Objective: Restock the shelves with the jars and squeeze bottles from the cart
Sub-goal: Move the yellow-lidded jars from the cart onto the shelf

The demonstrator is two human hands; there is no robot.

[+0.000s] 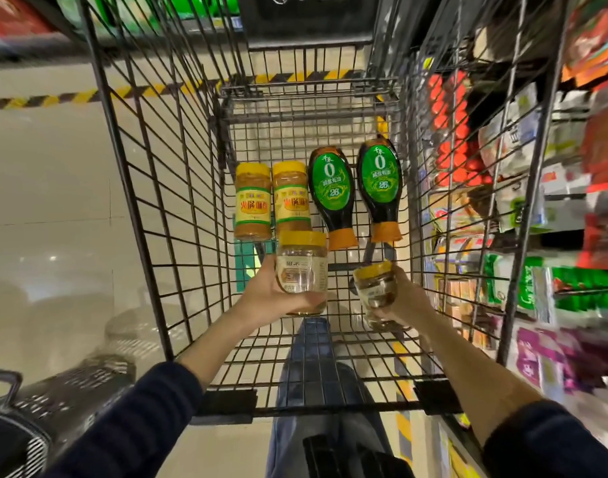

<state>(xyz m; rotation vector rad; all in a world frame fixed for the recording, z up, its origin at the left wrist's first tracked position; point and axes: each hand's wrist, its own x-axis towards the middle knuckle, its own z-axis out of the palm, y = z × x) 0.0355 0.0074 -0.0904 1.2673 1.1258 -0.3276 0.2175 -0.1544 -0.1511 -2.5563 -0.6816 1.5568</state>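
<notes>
Seen from the head camera: a black wire cart (pixel 151 188) viewed from above, with both hands reaching into its basket. At 12 o'clock of the hands, four containers lie in a row on the cart floor. From 9 to 3 o'clock along that row: two paste jars (pixel 253 201) (pixel 291 196) with yellow lids, brown contents and yellow-and-green labels bearing red Chinese characters, readable in part as "火锅"; then two squeeze bottles (pixel 331 194) (pixel 380 186) of dark liquid, caps pointing toward the wearer, each with a green oval label showing a large "0", smaller Chinese text and the number "26". The orange caps sit at the 6 o'clock ends.

The left hand (pixel 264 294) has its grip closed around a clear jar (pixel 302 270) with a yellow lid, held above the cart floor; its pale label carries small print too blurred to read. The right hand (pixel 404 298) has its grip closed around a second jar (pixel 376 291), yellow-lidded, tilted, contents brownish, label unreadable.

At 3 o'clock, beyond the cart's side, shelves (pixel 568 229) hold packaged goods, blurred. A yellow-and-black striped line (pixel 71 98) crosses the floor at 10 o'clock.
</notes>
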